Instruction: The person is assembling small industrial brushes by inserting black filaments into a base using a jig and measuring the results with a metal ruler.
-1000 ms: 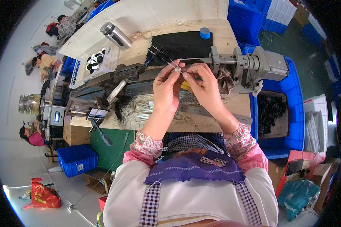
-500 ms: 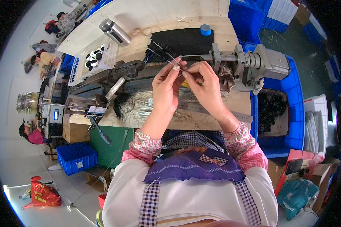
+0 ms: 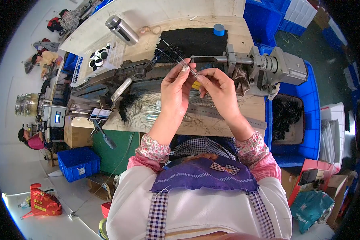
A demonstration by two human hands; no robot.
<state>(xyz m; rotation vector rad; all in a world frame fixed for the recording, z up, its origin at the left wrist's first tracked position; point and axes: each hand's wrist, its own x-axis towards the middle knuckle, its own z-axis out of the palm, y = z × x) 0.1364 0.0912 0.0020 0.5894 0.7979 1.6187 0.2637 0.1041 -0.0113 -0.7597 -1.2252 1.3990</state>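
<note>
A thin wire brush with black bristles [image 3: 176, 52] slants up and to the left over the bench. My left hand [image 3: 176, 90] is closed on its wire stem, thumb against fingers, just below the bristles. My right hand [image 3: 220, 90] pinches the lower end of the same stem, close beside the left fingertips. Whether there is one wire or two in the fingers is hard to make out. Behind the brush lies a black mat [image 3: 206, 42]. Under my hands, loose thin wires [image 3: 152, 107] and a tuft of black bristles [image 3: 127, 106] lie on the wooden bench.
A metal spindle machine [image 3: 264, 66] reaches across the bench on the right. Beyond the left hand are a dark metal clamp [image 3: 138, 71], a white basket [image 3: 117, 60] of black-and-white caps and a steel flask [image 3: 122, 30]. A blue bin [image 3: 314, 108] stands right. Co-workers sit far left.
Both hands stay together on the brush. The right fingers have shifted slightly down along the stem, and the view has moved a little.
</note>
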